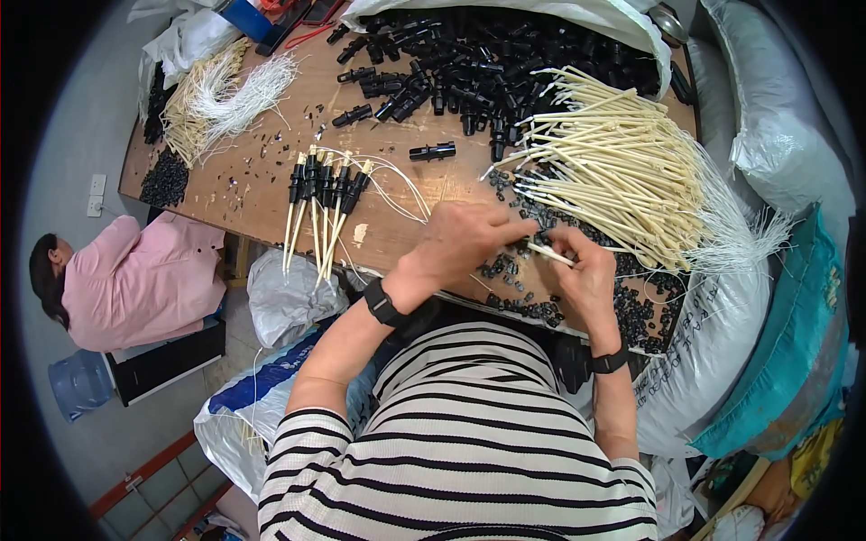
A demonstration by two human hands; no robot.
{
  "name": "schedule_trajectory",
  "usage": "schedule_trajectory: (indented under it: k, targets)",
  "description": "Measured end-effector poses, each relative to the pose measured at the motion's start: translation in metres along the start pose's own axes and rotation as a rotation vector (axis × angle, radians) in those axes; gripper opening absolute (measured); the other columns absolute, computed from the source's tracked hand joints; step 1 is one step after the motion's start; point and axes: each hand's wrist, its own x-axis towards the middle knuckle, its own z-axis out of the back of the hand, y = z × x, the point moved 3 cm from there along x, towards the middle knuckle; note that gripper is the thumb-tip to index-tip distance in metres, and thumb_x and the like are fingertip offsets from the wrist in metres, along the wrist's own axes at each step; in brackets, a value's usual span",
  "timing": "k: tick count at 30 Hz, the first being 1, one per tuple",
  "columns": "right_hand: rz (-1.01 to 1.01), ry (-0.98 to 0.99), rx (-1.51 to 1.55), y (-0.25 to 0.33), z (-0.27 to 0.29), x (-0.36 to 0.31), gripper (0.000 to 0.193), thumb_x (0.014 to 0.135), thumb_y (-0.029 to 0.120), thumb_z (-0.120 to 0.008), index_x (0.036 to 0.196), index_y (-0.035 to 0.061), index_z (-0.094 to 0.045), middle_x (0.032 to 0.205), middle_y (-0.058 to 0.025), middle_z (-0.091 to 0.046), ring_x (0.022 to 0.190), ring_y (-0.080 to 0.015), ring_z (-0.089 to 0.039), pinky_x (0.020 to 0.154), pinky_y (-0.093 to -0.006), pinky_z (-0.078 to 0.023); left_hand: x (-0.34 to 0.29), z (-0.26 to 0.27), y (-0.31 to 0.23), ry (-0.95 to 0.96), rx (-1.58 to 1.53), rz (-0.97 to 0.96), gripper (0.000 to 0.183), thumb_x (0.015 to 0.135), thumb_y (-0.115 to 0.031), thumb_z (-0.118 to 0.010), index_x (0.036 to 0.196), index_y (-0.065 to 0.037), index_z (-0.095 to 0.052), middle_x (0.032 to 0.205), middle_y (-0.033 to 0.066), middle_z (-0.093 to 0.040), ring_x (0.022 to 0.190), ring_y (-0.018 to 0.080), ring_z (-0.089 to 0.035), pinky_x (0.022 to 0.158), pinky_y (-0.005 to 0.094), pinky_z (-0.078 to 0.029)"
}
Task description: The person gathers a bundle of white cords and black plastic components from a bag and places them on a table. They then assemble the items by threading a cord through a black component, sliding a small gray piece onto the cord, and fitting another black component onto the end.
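My right hand (585,270) is closed around a thin cream-coloured tube (550,254), which lies slantwise between its thumb and fingers. Against the tube's upper end, my left hand (474,236) is pinched. Something small and dark shows at its fingertips, too covered to name. Small black plastic pieces (541,311) are scattered on the table under and around both hands. To the left of my left hand lie several cream tubes fitted with black connectors (327,191), their white strings trailing toward the wrist.
A large bundle of cream tubes (622,180) with white strings lies right of my hands on the brown table (388,149). Black connectors (451,77) are heaped behind, spilling from a white sack (622,32). Filled sacks (785,126) crowd the right. A person in pink (149,279) sits left.
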Motion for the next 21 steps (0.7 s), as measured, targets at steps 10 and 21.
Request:
schedule_trajectory:
  k: [10,21]
  targets:
    - [0.065,0.053,0.21,0.013,-0.008,0.007,0.012,0.073,0.002,-0.069,0.071,0.0013,-0.058,0.116,-0.0122,-0.065,0.088,-0.0173,-0.066,0.068,-0.0271,-0.051,-0.01,-0.015,-0.008,0.098,0.074,0.077,0.021,0.077,-0.018,-0.067,0.098,-0.016,-0.065,0.077,0.0041,-0.062,0.065,0.0235,-0.063,0.053,0.0348,-0.048]
    - [0.374,0.153,-0.218,0.033,-0.037,-0.002,0.017,0.079,0.01,-0.069,0.096,0.0072,-0.066,0.077,-0.0117,-0.065,0.062,-0.0267,-0.064,0.053,-0.0348,-0.048,-0.01,-0.025,0.008,0.057,-0.752,0.82,0.015,0.078,-0.002,-0.067,0.093,-0.001,-0.067,0.07,-0.0041,-0.059,0.064,0.0024,-0.048,0.055,0.0217,-0.041]
